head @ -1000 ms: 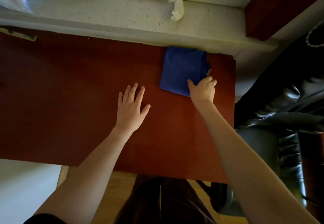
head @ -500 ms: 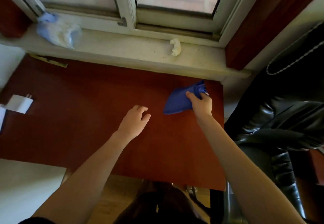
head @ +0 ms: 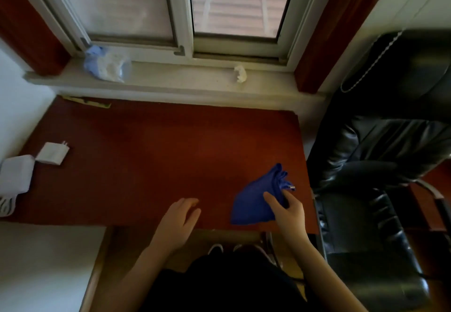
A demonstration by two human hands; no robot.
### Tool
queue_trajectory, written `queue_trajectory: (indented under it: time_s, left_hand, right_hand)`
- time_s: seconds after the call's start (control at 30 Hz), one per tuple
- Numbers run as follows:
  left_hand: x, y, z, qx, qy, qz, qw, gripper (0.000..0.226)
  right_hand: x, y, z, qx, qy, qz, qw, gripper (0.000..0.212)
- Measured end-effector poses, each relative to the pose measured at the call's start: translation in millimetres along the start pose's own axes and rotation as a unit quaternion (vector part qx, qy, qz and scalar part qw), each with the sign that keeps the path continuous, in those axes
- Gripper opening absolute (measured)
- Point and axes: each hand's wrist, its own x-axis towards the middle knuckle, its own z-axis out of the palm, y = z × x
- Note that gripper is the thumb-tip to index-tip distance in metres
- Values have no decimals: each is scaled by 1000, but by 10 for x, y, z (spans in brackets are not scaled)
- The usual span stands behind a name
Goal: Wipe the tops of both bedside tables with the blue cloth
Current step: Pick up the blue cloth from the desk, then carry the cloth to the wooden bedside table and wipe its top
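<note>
The blue cloth (head: 256, 199) hangs bunched and lifted over the near right corner of the red-brown bedside table top (head: 156, 160). My right hand (head: 286, 211) pinches it between thumb and fingers at its right side. My left hand (head: 178, 219) hovers at the table's front edge, left of the cloth, fingers loosely curled and holding nothing.
A white charger plug (head: 52, 153) and a white box (head: 15, 173) lie at the table's left end. On the windowsill sit a plastic bag (head: 107, 66) and a crumpled tissue (head: 240, 73). A black leather chair (head: 380, 177) stands close on the right.
My right hand has lifted the cloth off the table's back right and pulled it toward the front edge. My left hand rose from flat on the surface and drew back. The view tilted up.
</note>
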Motion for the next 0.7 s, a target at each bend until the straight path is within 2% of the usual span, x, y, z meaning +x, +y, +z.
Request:
queue_trajectory:
  time_s: [0.13, 0.27, 0.5, 0.7]
  left_hand:
    - [-217, -435, 79, 32, -99, -29, 994, 44]
    - [-262, -495, 86, 69, -105, -8, 992, 43]
    - [-59, 178, 279, 100, -130, 141, 976, 42]
    - [-483, 878, 886, 157, -213, 296, 918, 40]
  right_hand:
    - [-345, 467, 26, 18, 42, 52, 998, 16]
    - [-670, 713, -28, 77, 103, 81, 988, 7]
    - [-1463, 1002, -413, 164, 234, 54, 957, 3]
    - [-2757, 1706, -728, 225, 403, 53, 885, 8]
